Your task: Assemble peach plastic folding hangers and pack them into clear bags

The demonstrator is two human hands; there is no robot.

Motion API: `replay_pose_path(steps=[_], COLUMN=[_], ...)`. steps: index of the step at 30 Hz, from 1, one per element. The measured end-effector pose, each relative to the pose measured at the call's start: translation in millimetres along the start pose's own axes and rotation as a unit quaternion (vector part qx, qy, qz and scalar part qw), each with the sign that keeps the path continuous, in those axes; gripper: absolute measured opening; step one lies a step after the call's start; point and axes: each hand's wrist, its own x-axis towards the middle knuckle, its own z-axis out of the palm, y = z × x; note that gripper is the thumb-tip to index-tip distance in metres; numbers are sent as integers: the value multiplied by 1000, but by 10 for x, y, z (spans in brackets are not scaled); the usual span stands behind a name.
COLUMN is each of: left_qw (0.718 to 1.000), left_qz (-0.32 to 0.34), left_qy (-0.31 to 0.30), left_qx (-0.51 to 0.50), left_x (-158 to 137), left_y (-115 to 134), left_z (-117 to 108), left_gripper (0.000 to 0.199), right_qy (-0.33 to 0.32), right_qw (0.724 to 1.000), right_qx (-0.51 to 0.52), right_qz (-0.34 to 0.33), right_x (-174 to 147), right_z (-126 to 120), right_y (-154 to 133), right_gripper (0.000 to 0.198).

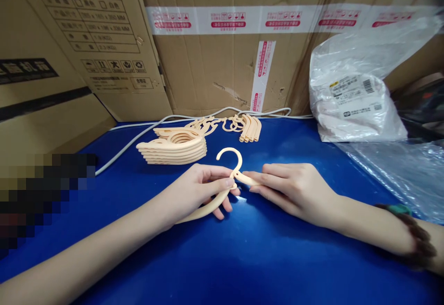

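Observation:
Between my two hands is a cream plastic hanger (239, 159) with its hook pointing up and away from me. My left hand (204, 187) pinches it just below the hook, thumb on top, and one curved arm of the hanger runs down under that wrist. My right hand (291, 187) grips the other, shorter-looking arm piece beside the hook; its far end is hidden under the fingers. Beyond my left hand lies a stack of cream hanger pieces (173, 150). Loose hooks (231, 124) and several curved arm pieces (251, 128) rest farther back.
A blue table (243, 259) carries everything. Cardboard boxes (215, 64) stand behind and to the left. A white cable (130, 147) runs along the back. At the right are a labelled plastic bag (357, 97) and clear plastic film (398, 171).

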Motion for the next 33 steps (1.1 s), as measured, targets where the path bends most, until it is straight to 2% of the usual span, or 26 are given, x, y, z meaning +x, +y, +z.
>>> replay_pose_path(steps=[3,10,20,25,33], left_qw=[1000,997,999,999,1000], left_qz=[7,-8,-34,-39,-13], left_qy=[14,61,-15,-9,4], left_qx=[-14,-45,2,3,20], left_x=[-15,-42,-53,-38,21], left_y=[-6,36,38,26,-17], left_z=[6,-14,-85,-82,-65], left_gripper=[12,27,35,34,34], right_qy=[-2,5,18,11,-10], right_qw=[1000,1000,999,999,999], right_qx=[13,15,-16,-27,-17], right_qz=[2,-8,-31,-42,-47], right_x=[4,-26,-14,-2,8], right_z=[16,38,48,39,23], right_y=[28,26,26,8,-17], right_gripper=[32,31,28,30,34])
